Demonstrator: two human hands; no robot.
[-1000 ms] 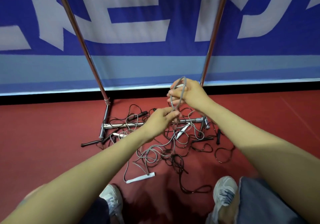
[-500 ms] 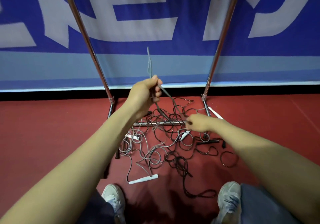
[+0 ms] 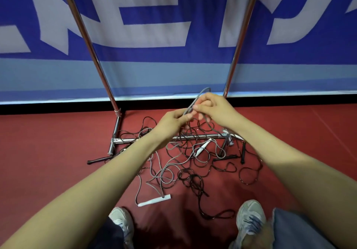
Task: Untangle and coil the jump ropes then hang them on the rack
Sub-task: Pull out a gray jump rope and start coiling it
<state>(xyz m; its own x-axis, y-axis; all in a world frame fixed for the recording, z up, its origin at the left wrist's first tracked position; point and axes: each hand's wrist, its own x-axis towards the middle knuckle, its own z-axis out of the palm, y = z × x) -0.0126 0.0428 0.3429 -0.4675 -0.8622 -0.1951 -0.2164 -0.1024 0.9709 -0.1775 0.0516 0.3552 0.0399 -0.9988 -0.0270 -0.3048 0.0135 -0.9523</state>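
A tangle of jump ropes lies on the red floor at the foot of the metal rack: grey cords with white handles and black cords with black handles. My left hand and my right hand meet above the pile. Both pinch a folded loop of grey rope that sticks up between them. The grey rope trails down from my hands into the tangle.
The rack's two slanted chrome poles rise left and right, joined by a low crossbar on the floor. A blue and white banner stands behind. My two grey shoes are at the bottom.
My hands were apart, the left raised with the rope and the right low near the crossbar. Now the right hand has risen and both hold the grey loop together.
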